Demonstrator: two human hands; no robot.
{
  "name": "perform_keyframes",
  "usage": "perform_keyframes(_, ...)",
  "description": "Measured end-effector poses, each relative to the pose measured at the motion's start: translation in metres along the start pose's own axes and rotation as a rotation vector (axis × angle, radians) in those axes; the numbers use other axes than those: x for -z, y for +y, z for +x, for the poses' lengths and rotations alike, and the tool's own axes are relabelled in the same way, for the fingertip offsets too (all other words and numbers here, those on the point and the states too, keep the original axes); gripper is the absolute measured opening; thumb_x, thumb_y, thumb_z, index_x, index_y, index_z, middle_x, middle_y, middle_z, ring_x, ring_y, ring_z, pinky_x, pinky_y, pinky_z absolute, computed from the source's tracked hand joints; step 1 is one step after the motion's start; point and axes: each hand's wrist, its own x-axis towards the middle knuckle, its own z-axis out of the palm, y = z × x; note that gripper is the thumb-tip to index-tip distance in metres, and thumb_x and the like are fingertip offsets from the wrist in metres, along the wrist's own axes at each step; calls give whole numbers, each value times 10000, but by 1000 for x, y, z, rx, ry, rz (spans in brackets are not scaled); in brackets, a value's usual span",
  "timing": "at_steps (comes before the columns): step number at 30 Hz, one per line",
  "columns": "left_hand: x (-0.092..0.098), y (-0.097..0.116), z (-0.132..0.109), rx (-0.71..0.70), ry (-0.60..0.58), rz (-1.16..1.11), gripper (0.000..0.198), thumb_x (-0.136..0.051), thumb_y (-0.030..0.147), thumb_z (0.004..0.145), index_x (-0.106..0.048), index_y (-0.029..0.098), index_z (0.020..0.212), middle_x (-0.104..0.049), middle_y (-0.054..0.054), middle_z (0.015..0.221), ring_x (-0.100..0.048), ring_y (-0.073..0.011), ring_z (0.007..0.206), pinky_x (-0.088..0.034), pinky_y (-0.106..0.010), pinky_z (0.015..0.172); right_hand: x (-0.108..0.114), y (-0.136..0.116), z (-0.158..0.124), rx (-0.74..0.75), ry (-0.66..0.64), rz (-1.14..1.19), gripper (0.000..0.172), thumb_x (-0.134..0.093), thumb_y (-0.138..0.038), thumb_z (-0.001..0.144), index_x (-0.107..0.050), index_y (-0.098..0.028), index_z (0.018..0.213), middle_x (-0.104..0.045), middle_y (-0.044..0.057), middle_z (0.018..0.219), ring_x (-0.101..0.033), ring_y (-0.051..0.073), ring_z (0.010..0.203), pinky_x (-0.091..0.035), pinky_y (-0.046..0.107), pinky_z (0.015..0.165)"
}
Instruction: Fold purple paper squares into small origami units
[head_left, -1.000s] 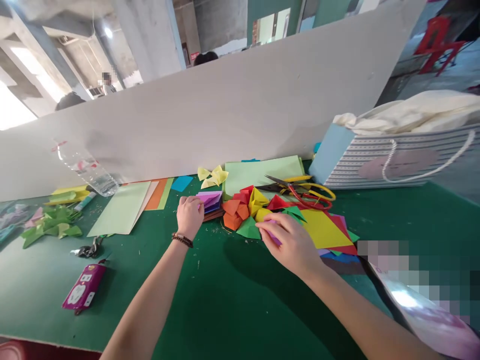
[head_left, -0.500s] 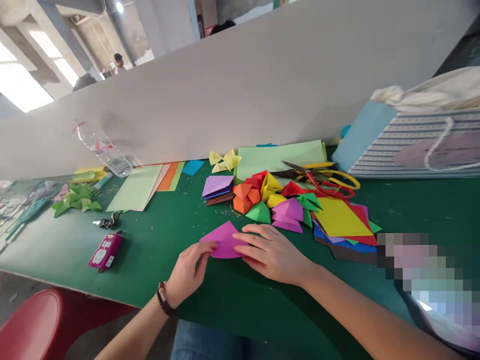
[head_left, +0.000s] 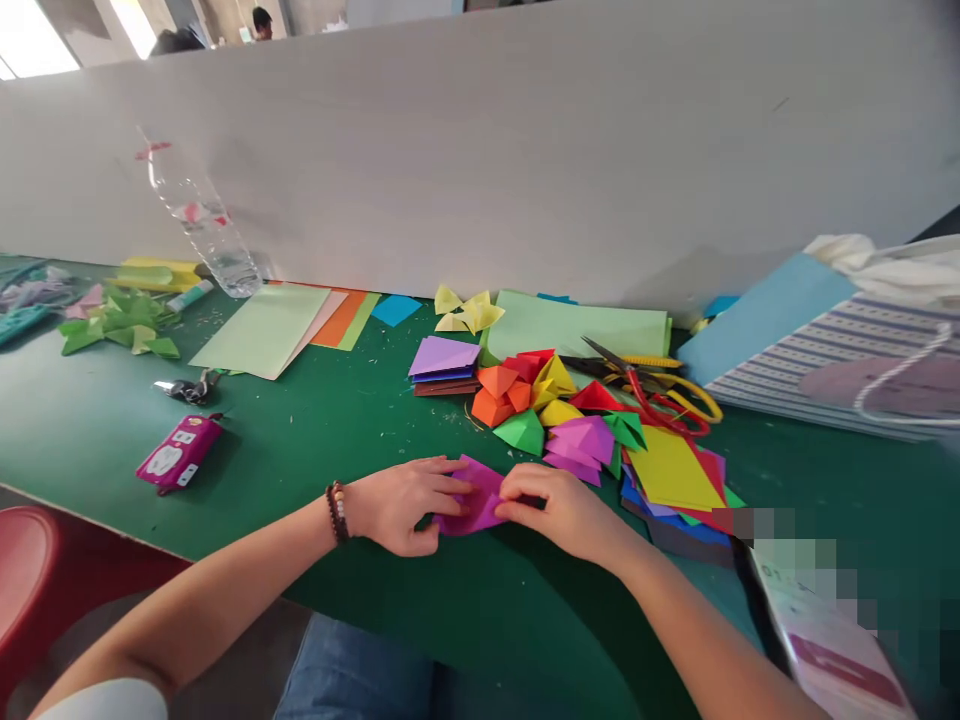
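A magenta sheet of origami paper [head_left: 478, 508] lies on the green table, with creases across it. My left hand [head_left: 405, 502] rests on its left side, fingers stretched out and pressing it down, partly covering it. At the right edge of the sheet, my right hand [head_left: 562, 508] pinches the paper between thumb and fingers. Just beyond lie folded paper pieces: orange [head_left: 501, 395], yellow [head_left: 553, 385], green [head_left: 521, 432] and purple [head_left: 581, 445]. A stack of purple, blue and brown squares [head_left: 444, 362] sits behind them.
Scissors [head_left: 649, 395] and a stack of coloured paper [head_left: 675, 470] lie to the right, near a phone [head_left: 832, 630] and a striped paper bag [head_left: 810, 350]. Leftward are a plastic bottle [head_left: 206, 235], pale green sheets [head_left: 259, 328] and a magenta pouch [head_left: 180, 452]. A partition [head_left: 450, 170] stands behind.
My left hand has moved over the sheet and flattened on it. My right hand, which was spread over the paper, now pinches its right edge. The paper has turned, and the view has tilted down.
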Motion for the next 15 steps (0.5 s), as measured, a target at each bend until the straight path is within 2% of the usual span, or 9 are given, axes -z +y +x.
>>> perform_keyframes(2, 1, -3, 2, 30, 44, -67, 190, -568, 118, 764, -673, 241, 864, -698, -91, 987, -664, -245, 1026, -418, -435, 1084, -7, 9, 8, -107, 111, -26, 304, -527, -435, 921, -615, -221, 724, -652, 18, 753, -609, 155, 662, -481, 279, 596)
perform_keyframes(5, 2, -10, 1, 118, 71, -58, 130, -544, 226, 862, -659, 225, 800, -677, -106, 1013, -666, -226, 964, -534, -359, 901, -17, 15, 20, -139, 196, -125, 342, -463, -474, 943, -588, -225, 746, -646, 18, 727, -610, 168, 655, -451, 283, 583)
perform_keyframes(7, 3, -15, 0, 115, 56, -41, 141, -597, 319, 857, -656, 217, 780, -665, -113, 1050, -660, -231, 953, -549, -334, 827, -22, 16, 25, -139, 186, -213, 347, -448, -478, 951, -591, -225, 760, -657, 14, 727, -617, 168, 652, -423, 276, 565)
perform_keyframes(10, 1, -19, 0, 50, 104, -34, 176, -598, 308, 864, -645, 225, 716, -677, -88, 871, -663, -213, 880, -543, -336, 854, -24, 14, 29, -145, 149, -331, 339, -465, -467, 949, -587, -219, 753, -656, 12, 724, -616, 163, 644, -379, 268, 539)
perform_keyframes(12, -3, -18, -1, 10, 94, 95, 221, -527, 244, 900, -644, 217, 715, -662, -79, 766, -661, -207, 849, -536, -344, 880, -23, 13, 31, -153, 120, -365, 314, -490, -451, 942, -582, -216, 755, -651, 10, 727, -614, 163, 653, -374, 268, 552)
perform_keyframes(15, -12, -12, -6, -2, 53, 333, 228, -506, 258, 920, -656, 175, 769, -659, -93, 762, -650, -219, 882, -537, -338, 865, -19, 12, 34, -181, 63, -341, 253, -514, -395, 940, -581, -219, 771, -648, 3, 751, -611, 162, 682, -394, 270, 593)
